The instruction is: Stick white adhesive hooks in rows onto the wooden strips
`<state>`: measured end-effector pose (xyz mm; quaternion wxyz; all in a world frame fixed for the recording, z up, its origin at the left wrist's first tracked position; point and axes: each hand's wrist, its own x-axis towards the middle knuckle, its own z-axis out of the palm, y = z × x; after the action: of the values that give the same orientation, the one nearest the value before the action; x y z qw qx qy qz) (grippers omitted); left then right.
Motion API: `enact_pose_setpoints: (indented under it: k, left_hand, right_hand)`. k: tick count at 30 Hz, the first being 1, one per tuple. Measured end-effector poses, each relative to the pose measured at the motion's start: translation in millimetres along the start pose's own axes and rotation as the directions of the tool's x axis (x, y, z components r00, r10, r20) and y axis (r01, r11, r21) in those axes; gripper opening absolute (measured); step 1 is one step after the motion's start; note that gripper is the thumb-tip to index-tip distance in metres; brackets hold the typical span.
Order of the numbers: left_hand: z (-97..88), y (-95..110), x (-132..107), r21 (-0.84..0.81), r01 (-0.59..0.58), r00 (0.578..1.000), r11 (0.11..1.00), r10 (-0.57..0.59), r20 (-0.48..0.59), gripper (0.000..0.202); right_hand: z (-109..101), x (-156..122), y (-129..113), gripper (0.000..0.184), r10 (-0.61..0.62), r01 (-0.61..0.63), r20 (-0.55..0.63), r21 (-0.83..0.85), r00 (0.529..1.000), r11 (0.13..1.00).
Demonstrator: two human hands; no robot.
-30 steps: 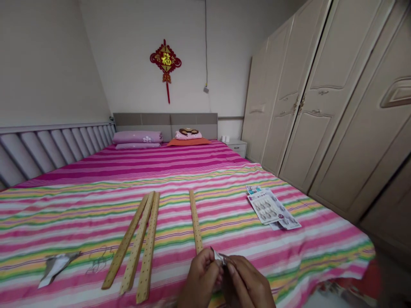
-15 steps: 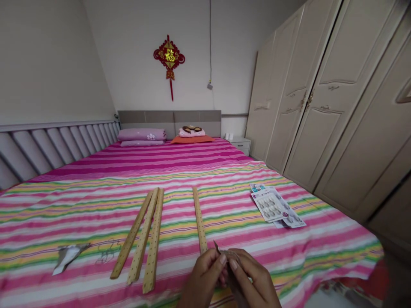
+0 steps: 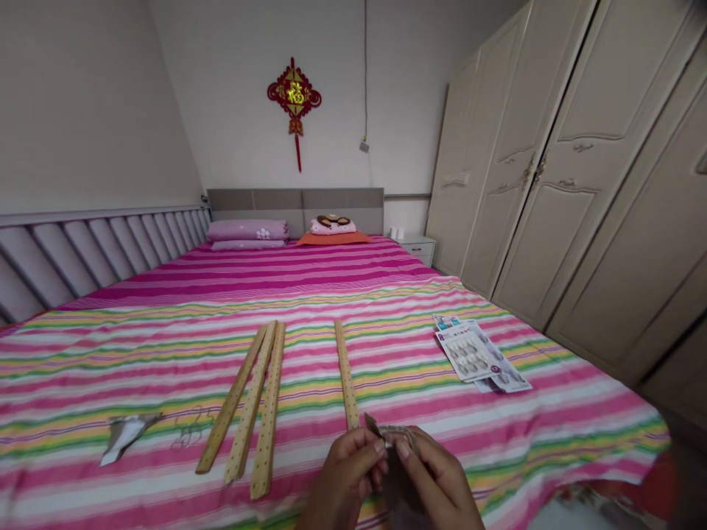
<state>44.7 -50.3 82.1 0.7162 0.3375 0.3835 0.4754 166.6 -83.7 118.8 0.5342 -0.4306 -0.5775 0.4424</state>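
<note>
My left hand (image 3: 345, 478) and my right hand (image 3: 436, 482) meet at the bottom centre, both pinching a small crumpled silvery-brown packet (image 3: 395, 442) between thumbs and fingers. Just beyond the hands a single perforated wooden strip (image 3: 346, 374) lies lengthwise on the striped bed cover (image 3: 138, 353). Three more perforated wooden strips (image 3: 251, 407) lie side by side to the left of it.
A torn silvery wrapper (image 3: 126, 433) and thin bent wire hooks (image 3: 191, 429) lie at the left. Flat blister packs (image 3: 478, 355) rest near the bed's right edge. Pillows (image 3: 248, 232) sit at the headboard. Beige wardrobe doors (image 3: 579, 162) line the right side.
The view has shifted slightly, so everything on the bed sits a little further right. My fingers have kept working the packet, which now lies lower between my thumbs.
</note>
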Motion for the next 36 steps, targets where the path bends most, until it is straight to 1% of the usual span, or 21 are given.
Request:
enact_pose_setpoints:
  k: [3, 5, 7, 10, 13, 17, 20, 24, 27, 31, 36]
  left_hand:
    - [0.2, 0.0, 0.7, 0.033, 0.013, 0.997, 0.999, -0.011, -0.076, 0.03]
    - [-0.8, -0.4, 1.6, 0.07, 0.039, 0.996, 0.997, -0.033, -0.087, 0.034]
    - [-2.2, -0.7, 2.0, 0.127, 0.029, 0.998, 0.991, -0.022, -0.056, 0.043]
    - [-3.9, 0.1, 0.4, 0.24, -0.057, 0.998, 0.969, 0.062, -0.01, 0.048]
    - [-5.3, 2.2, -2.8, 0.286, -0.1, 0.995, 0.953, 0.094, 0.035, 0.045]
    - [-7.9, 5.7, -5.0, 0.383, -0.106, 0.994, 0.918, 0.089, 0.064, 0.038]
    - [-8.3, 9.8, -6.4, 0.474, -0.094, 0.995, 0.876, 0.072, 0.065, 0.03]
    - [-5.6, 16.5, -10.6, 0.568, -0.12, 0.992, 0.814, 0.113, 0.048, 0.023]
    - [-5.3, 17.6, -12.0, 0.582, -0.135, 0.99, 0.802, 0.135, 0.044, 0.02]
    - [-9.5, 12.3, -9.0, 0.575, -0.147, 0.988, 0.805, 0.149, 0.044, 0.018]
    - [-15.0, 7.9, -5.0, 0.564, -0.106, 0.993, 0.819, 0.111, 0.026, 0.018]
  right_hand:
    - [-0.3, 1.0, 3.0, 0.034, 0.057, -0.056, -0.017, 0.056, 0.998, 0.997]
    - [0.1, 1.5, 4.3, 0.035, 0.054, -0.054, -0.009, 0.068, 0.998, 0.996]
    - [0.9, 1.5, 5.0, 0.036, 0.014, -0.015, 0.017, 0.041, 1.0, 0.999]
    - [1.5, 0.9, 5.2, 0.034, -0.047, 0.049, 0.044, -0.041, 0.998, 0.998]
    - [0.8, 0.5, 4.8, 0.032, -0.077, 0.083, 0.066, -0.094, 0.995, 0.992]
    - [-0.6, 0.2, 5.0, 0.031, -0.103, 0.116, 0.099, -0.138, 0.99, 0.984]
    - [-1.2, -0.3, 7.2, 0.028, -0.135, 0.153, 0.112, -0.174, 0.984, 0.973]
    - [-1.6, -0.4, 11.9, 0.026, -0.181, 0.207, 0.127, -0.23, 0.975, 0.951]
    - [-1.4, 0.1, 15.2, 0.028, -0.198, 0.231, 0.145, -0.267, 0.97, 0.936]
    - [-1.1, -0.1, 18.0, 0.027, -0.233, 0.277, 0.169, -0.312, 0.958, 0.909]
    - [-0.2, -0.1, 20.1, 0.027, -0.227, 0.276, 0.189, -0.306, 0.956, 0.911]
